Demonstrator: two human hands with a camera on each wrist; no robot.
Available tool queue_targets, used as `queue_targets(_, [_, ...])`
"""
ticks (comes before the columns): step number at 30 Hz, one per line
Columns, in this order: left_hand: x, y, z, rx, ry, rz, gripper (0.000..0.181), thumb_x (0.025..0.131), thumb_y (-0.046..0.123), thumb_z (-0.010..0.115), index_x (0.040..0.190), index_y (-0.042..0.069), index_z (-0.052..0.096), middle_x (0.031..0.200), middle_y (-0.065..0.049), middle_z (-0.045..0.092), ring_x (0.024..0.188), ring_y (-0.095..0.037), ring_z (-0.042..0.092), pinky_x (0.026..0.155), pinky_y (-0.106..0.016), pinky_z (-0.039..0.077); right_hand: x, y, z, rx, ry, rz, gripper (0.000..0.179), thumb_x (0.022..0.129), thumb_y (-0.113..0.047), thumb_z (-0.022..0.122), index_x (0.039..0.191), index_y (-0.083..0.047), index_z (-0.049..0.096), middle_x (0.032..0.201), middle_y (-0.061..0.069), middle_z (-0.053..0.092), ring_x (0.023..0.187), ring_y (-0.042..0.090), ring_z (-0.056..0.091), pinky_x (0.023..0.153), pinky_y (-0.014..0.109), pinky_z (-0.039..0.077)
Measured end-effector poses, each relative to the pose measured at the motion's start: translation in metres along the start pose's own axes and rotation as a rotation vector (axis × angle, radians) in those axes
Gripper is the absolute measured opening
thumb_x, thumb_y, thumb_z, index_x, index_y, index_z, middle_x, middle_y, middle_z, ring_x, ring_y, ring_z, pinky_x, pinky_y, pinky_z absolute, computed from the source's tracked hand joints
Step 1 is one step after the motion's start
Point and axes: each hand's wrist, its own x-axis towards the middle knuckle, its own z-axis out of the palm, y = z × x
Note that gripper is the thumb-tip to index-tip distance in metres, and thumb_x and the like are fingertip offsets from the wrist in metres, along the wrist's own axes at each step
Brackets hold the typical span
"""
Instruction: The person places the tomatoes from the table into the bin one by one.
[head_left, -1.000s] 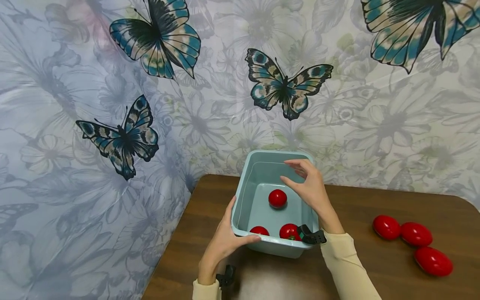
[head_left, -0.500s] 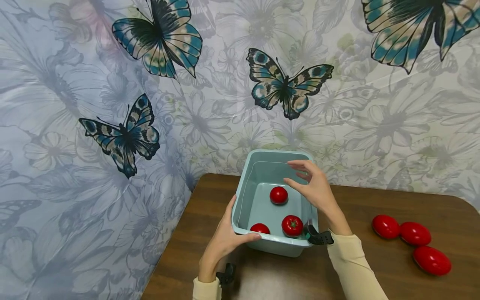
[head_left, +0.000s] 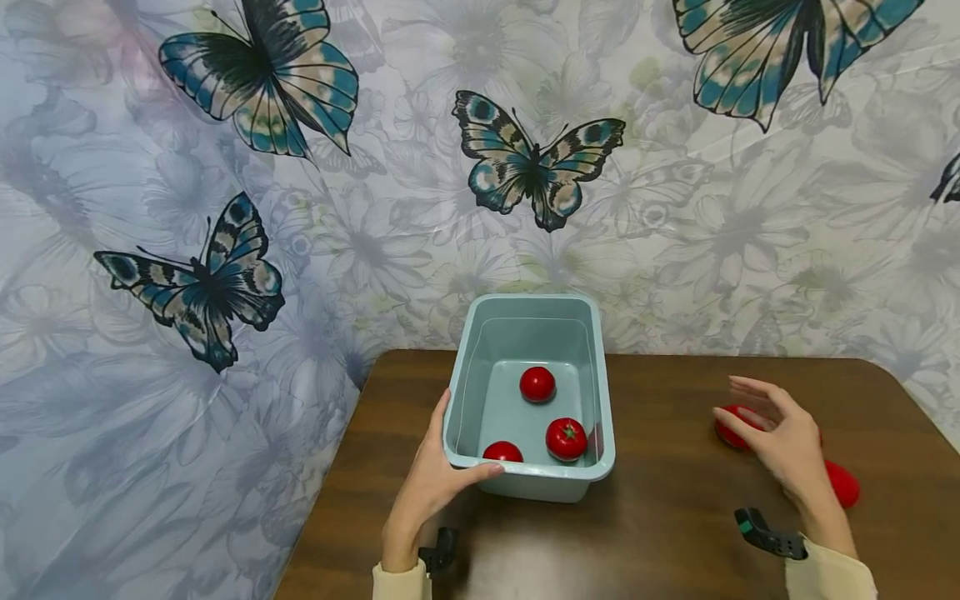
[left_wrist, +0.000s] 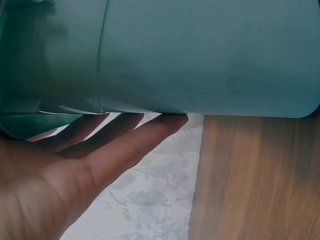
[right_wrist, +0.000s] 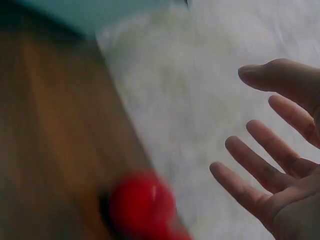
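My left hand (head_left: 429,485) holds a pale blue-green plastic tub (head_left: 536,337) at its near left corner. The thumb lies over the front rim, and the left wrist view shows extended fingers (left_wrist: 135,142) touching the outer wall. Inside the tub are a tomato (head_left: 566,439) with a green stem star and two more round red tomatoes, one at the middle (head_left: 537,384) and one partly behind the front rim (head_left: 503,452). Over glossy red oval things on the right, my right hand (head_left: 791,446) hovers with spread, relaxed fingers and nothing in them.
The brown wooden table (head_left: 660,517) reaches back to a butterfly-patterned wall covering (head_left: 375,225). Two red ovals show beside the right hand, one to its left (head_left: 735,429) and one to its right (head_left: 843,483); the hand partly hides the group. Black devices sit at both wrists.
My right hand has left the space above the tub and moved right, over the red ovals. The head view has shifted slightly. My left hand has stayed on the tub.
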Motion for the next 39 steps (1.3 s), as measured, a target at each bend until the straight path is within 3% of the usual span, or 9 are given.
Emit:
queue_targets(4, [-0.003, 0.002, -0.004, 0.004, 0.016, -0.012, 0.126, 0.075, 0.028, 0.097, 0.168, 0.025, 0.013, 0.163, -0.014, 0.037, 0.134, -0.045, 0.047, 0.103, -0.06, 0.048, -0.015, 0.024, -0.043, -0.019, 0.071, 0.072, 0.056, 0.091, 0.004, 0.078, 0.141, -0.016, 0.062, 0.121, -0.033, 0.057, 0.104, -0.021, 0.056, 0.081, 0.002, 0.046])
queue_targets(8, [-0.004, 0.004, -0.007, 0.017, 0.043, -0.011, 0.125, 0.075, 0.028, 0.097, 0.168, 0.025, 0.014, 0.162, -0.012, 0.038, 0.134, -0.043, 0.048, 0.104, -0.06, 0.048, -0.021, 0.039, -0.073, -0.011, 0.146, 0.021, 0.064, 0.091, 0.016, 0.071, 0.142, -0.021, 0.06, 0.124, -0.032, 0.055, 0.106, -0.019, 0.054, 0.084, 0.0, 0.043])
queue_targets(12, [-0.003, 0.003, -0.007, 0.022, 0.048, -0.005, 0.123, 0.076, 0.027, 0.096, 0.168, 0.025, 0.015, 0.163, -0.012, 0.037, 0.135, -0.043, 0.048, 0.104, -0.06, 0.048, -0.023, 0.05, -0.084, -0.007, 0.178, -0.046, 0.069, 0.09, 0.023, 0.065, 0.142, -0.023, 0.059, 0.126, -0.032, 0.055, 0.109, -0.018, 0.053, 0.088, -0.001, 0.039])
queue_targets(16, [-0.002, 0.002, -0.003, -0.003, 0.024, -0.005, 0.123, 0.076, 0.026, 0.096, 0.168, 0.026, 0.014, 0.163, -0.012, 0.036, 0.135, -0.044, 0.047, 0.104, -0.061, 0.048, -0.034, 0.06, -0.084, -0.11, 0.171, 0.027, 0.063, 0.097, 0.009, 0.068, 0.148, -0.025, 0.055, 0.128, -0.038, 0.046, 0.11, -0.024, 0.044, 0.088, -0.004, 0.034])
queue_targets(20, [-0.003, 0.001, 0.001, -0.006, 0.014, -0.018, 0.124, 0.075, 0.027, 0.097, 0.168, 0.026, 0.014, 0.162, -0.013, 0.037, 0.134, -0.045, 0.047, 0.103, -0.062, 0.048, -0.047, 0.076, -0.08, -0.335, 0.106, 0.182, 0.06, 0.098, -0.015, 0.076, 0.152, -0.004, 0.053, 0.143, -0.004, 0.051, 0.111, -0.025, 0.04, 0.076, -0.005, 0.033])
queue_targets(23, [-0.004, 0.001, 0.001, 0.009, 0.006, -0.022, 0.124, 0.075, 0.028, 0.096, 0.168, 0.025, 0.014, 0.162, -0.014, 0.038, 0.134, -0.045, 0.047, 0.103, -0.062, 0.049, -0.056, 0.088, -0.075, -0.451, 0.061, 0.241, 0.063, 0.095, -0.023, 0.08, 0.143, 0.008, 0.053, 0.138, 0.035, 0.046, 0.121, 0.012, 0.055, 0.089, 0.019, 0.048])
queue_targets(26, [-0.004, 0.002, 0.001, 0.014, 0.005, -0.024, 0.125, 0.074, 0.029, 0.097, 0.168, 0.025, 0.014, 0.162, -0.013, 0.038, 0.134, -0.044, 0.047, 0.104, -0.062, 0.048, -0.066, 0.097, -0.069, -0.493, 0.054, 0.276, 0.064, 0.094, -0.028, 0.081, 0.141, 0.007, 0.056, 0.131, 0.041, 0.045, 0.117, 0.057, 0.044, 0.091, 0.061, 0.044])
queue_targets(27, [-0.004, 0.002, 0.001, 0.012, 0.005, -0.023, 0.125, 0.074, 0.029, 0.097, 0.168, 0.026, 0.014, 0.162, -0.013, 0.038, 0.134, -0.044, 0.047, 0.104, -0.062, 0.048, -0.069, 0.099, -0.067, -0.494, 0.063, 0.284, 0.064, 0.093, -0.028, 0.081, 0.14, 0.006, 0.056, 0.13, 0.041, 0.046, 0.116, 0.056, 0.045, 0.086, 0.071, 0.038])
queue_targets(39, [-0.001, 0.002, 0.002, 0.01, -0.001, 0.005, 0.123, 0.076, 0.027, 0.096, 0.168, 0.025, 0.015, 0.162, -0.014, 0.038, 0.134, -0.046, 0.047, 0.103, -0.062, 0.049, -0.069, 0.103, -0.06, -0.498, 0.13, 0.3, 0.064, 0.09, -0.026, 0.082, 0.136, 0.01, 0.056, 0.129, 0.04, 0.046, 0.119, 0.056, 0.044, 0.091, 0.076, 0.036])
